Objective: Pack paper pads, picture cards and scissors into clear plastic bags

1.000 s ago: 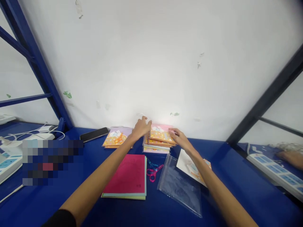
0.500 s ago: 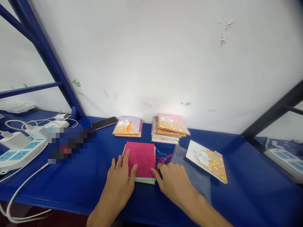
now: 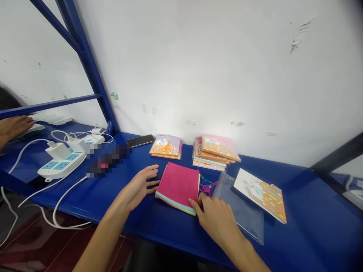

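A stack of square coloured paper [image 3: 178,183] lies on the blue desk, its top sheet deep pink with pale blue and yellowish edges beneath. My right hand [image 3: 217,213] pinches the stack's near right corner, thumb on top and the fingers curled at the side. Beside the stack's left edge, my left hand [image 3: 141,186] is open with fingers spread, apart from the paper. Blue and pink scissors [image 3: 208,185] lie just right of the stack, partly hidden. Under and beyond my right hand is a clear plastic sleeve [image 3: 246,215].
A white card with an orange print [image 3: 262,194] rests at right. Wrapped packs [image 3: 218,149], another small pile [image 3: 166,146] and a phone [image 3: 141,141] sit by the wall. A power strip [image 3: 61,162] with white cables stands left. Another person's hand [image 3: 17,126] shows far left.
My left hand has come off the paper and moved left. The stack has turned slightly, with my right hand still at its corner. The view has swung left, bringing another person's hand into sight.
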Demonstrator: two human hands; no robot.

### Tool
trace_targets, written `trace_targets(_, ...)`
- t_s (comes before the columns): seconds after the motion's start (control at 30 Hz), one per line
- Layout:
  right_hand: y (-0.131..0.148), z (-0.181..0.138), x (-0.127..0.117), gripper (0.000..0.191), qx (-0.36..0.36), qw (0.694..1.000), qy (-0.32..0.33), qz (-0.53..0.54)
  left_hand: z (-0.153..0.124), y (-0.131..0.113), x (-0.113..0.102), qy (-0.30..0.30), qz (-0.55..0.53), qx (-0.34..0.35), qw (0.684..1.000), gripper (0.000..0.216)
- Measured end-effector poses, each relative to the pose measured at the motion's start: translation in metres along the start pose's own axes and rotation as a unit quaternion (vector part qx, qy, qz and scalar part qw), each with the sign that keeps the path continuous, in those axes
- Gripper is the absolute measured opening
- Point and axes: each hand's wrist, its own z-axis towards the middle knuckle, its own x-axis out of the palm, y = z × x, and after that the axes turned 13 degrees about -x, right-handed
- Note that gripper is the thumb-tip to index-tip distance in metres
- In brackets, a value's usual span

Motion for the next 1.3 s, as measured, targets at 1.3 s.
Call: trace_targets(1.3,0.026,-0.015,0.028,0.058,-0.131,0.734,-0.376,0.550,-0.015,0.078,0.006,-0.052,0.141,0.338,0.929,0.022)
